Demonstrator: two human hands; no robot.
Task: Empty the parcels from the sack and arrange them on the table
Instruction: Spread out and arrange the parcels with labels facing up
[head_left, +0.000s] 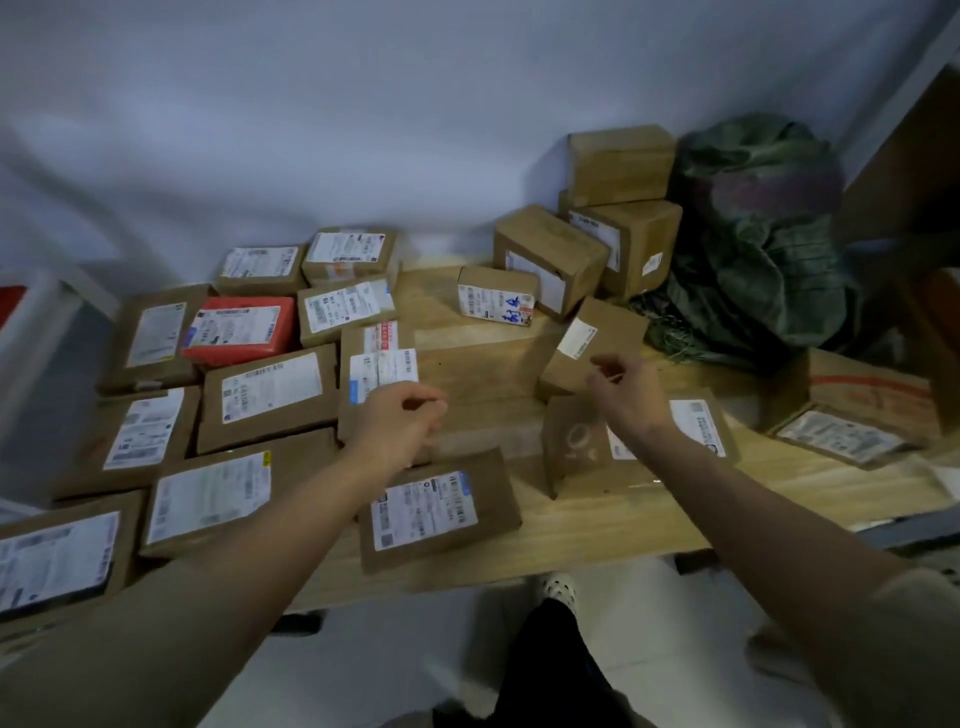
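Several brown cardboard parcels with white labels lie in rows on the left of the wooden table (597, 525), with one red parcel (239, 328) among them. My left hand (400, 423) hovers with loosely curled fingers over a tall brown parcel (371, 364), holding nothing. My right hand (626, 395) hangs loosely curled above a tilted parcel (587, 345) and a printed box (576, 447), also holding nothing. A flat parcel (436, 512) lies near the front edge. The crumpled green sack (758, 234) slumps at the back right.
Stacked brown boxes (618, 208) stand at the back, left of the sack, with a small labelled box (496, 296) in front. A flat parcel (841, 434) lies at the far right. A white wall rises behind. My leg and shoe (558, 587) show below the table edge.
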